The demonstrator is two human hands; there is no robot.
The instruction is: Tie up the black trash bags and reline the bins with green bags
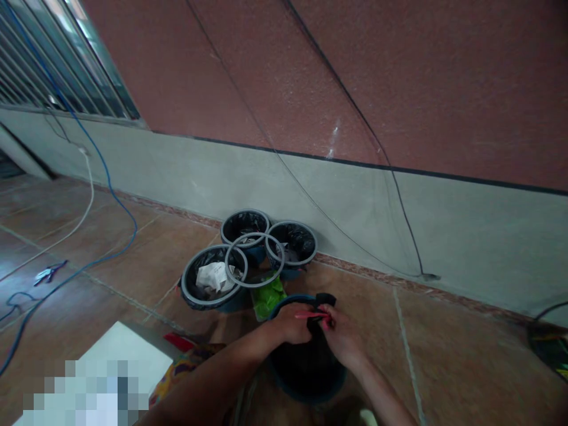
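Note:
My left hand [290, 323] and my right hand [341, 334] are close together over the far rim of a dark blue bin [326, 387]. Both have closed fingers on a black bin bag [326, 299], bunched up at that rim. A thin red strip [306, 315], perhaps the bag's drawstring, stretches between the hands, and my right fingers pinch its end. The inside of the bin is dark. Just beyond my left hand lies a bright green packet [268, 299]. A loose grey ring [281, 273] rests across the bins behind.
Three lined bins stand near the wall: a left one [184, 290] with white paper, a back one [223, 234] and a right one [316, 245]. A blue cable [106, 171] and keys [48, 272] lie left. A white box [128, 346] is beside me.

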